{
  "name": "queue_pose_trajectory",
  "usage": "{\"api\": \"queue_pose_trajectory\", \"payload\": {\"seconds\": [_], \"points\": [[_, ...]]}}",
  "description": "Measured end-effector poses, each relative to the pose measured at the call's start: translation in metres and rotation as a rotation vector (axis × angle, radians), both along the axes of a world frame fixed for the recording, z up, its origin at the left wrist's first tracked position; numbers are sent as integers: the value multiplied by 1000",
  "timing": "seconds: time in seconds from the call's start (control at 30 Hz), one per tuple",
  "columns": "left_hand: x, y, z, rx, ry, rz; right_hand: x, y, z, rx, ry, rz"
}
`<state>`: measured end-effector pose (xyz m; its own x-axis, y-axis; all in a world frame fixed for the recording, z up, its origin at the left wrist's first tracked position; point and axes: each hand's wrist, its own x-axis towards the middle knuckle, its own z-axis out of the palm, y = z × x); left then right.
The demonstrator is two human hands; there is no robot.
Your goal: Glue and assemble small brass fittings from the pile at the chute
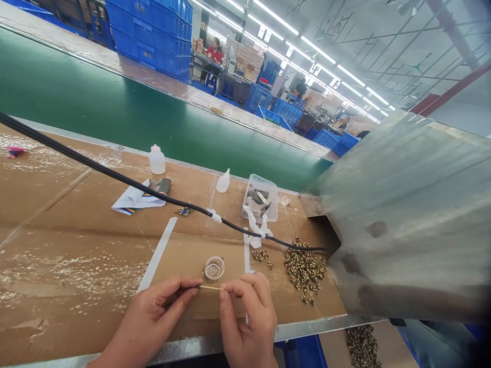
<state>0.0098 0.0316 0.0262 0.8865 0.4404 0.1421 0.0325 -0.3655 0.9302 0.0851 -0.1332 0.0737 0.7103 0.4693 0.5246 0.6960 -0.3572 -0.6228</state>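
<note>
Right hand (250,313) pinching thin stick (209,287), blurred characters (147,54) on blue crates (169,43)

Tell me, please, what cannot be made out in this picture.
All in the head view:
- Small dark piece: mostly covered by the left hand, so its shape is unclear.
- Thin stick: one end hidden by the right hand.
- Black cable: its far end is lost at the metal casing.
- Lower heap: cut off by the bottom edge.
</note>
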Motion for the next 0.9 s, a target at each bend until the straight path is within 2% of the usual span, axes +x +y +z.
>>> {"api": "queue_pose_trajectory", "payload": {"seconds": [0.13, 0.27, 0.4, 0.67, 0.9], "points": [[2, 1, 4, 36, -14, -13, 2, 2, 3, 13, -8, 13], [1, 1, 1, 7, -3, 5, 5, 1, 6, 25, 4, 27], [-1, 2, -1, -29, 27, 4, 12, -1, 4, 70, 23, -20], [2, 1, 0, -83, 69, 25, 22, 1, -9, -56, -45, -71], [1, 1, -5, -116, 93, 1, 22, 3, -11, -90, -48, -66]]}}
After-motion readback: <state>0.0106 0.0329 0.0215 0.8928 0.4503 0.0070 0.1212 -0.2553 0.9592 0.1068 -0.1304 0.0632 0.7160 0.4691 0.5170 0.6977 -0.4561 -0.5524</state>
